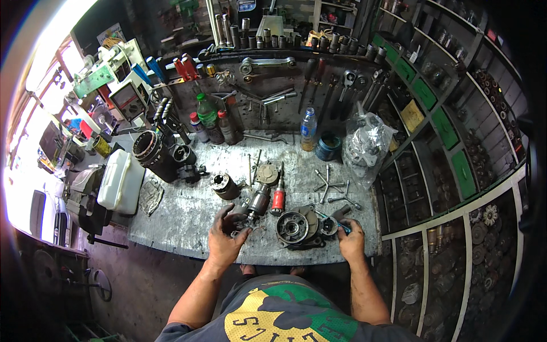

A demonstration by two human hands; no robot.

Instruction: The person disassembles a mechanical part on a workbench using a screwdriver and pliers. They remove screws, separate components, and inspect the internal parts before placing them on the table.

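My left hand (225, 238) is at the bench's near side, thumb and fingers curled around a small piece I cannot make out. It sits beside the lower end of a motor armature (260, 199). In my right hand (351, 241) is a slim screwdriver (343, 228) with a blue handle, its shaft pointing left over a round metal housing (292, 227). This housing has an open ring-shaped face and a smaller cylindrical part (327, 226) at its right side. A red-handled tool (278, 199) lies between the armature and the housing.
On the worn metal bench (188, 219) stand a dark motor casing (152, 155), a gear-like cylinder (224, 186), several bottles (207, 117) and a bagged metal part (367, 142). Y-shaped wrenches (327, 183) lie at right. A pale plastic case (121, 181) stands left; shelves (439, 222) flank the right.
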